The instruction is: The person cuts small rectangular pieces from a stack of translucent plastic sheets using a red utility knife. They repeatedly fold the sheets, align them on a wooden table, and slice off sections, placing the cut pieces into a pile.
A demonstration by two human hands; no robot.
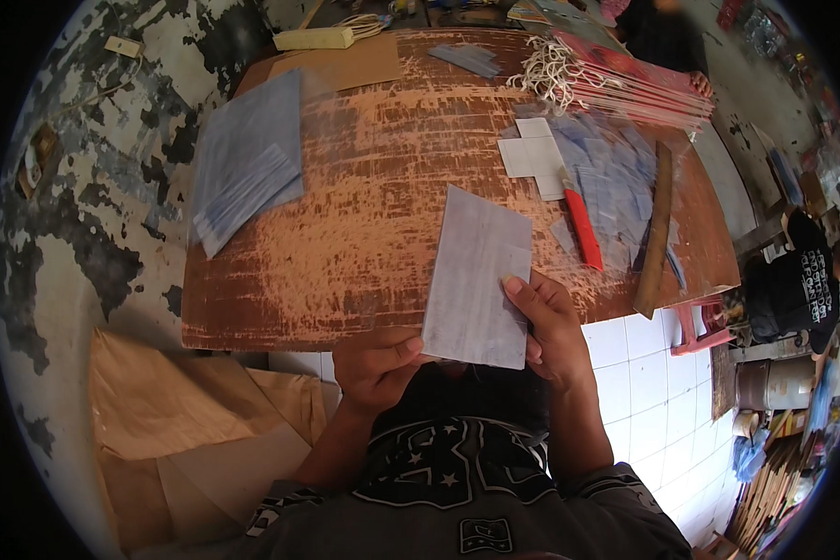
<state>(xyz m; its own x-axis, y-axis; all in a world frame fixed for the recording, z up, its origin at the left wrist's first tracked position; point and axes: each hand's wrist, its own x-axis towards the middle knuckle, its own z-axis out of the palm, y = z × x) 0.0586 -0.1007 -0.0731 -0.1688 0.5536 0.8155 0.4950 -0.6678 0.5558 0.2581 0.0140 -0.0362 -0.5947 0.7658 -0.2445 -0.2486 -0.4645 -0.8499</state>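
Over the table's near edge I hold a flat, greyish rectangular stack of plastic sheets (pixel 481 280), tilted up. My right hand (pixel 553 322) grips its right edge, with the thumb on the upper face and the fingers behind. At the lower left corner my left hand (pixel 376 366) pinches the stack between thumb and fingers. A red-handled cutter (pixel 583 231) lies on the table (pixel 345 233) beyond my right hand. Beside it are a white cross-shaped card (pixel 535 154) and a loose pile of bluish clear plastic pieces (pixel 611 168). A larger stack of bluish plastic sheets (pixel 252 154) rests at the left.
A wooden strip (pixel 658 233) lies along the table's right side. Red bags with white cords (pixel 625 89) are piled at the far right, near another person's hand (pixel 701 84). Cardboard (pixel 345 67) and a power strip (pixel 313 38) sit at the far left. Brown paper (pixel 196 401) stands lower left.
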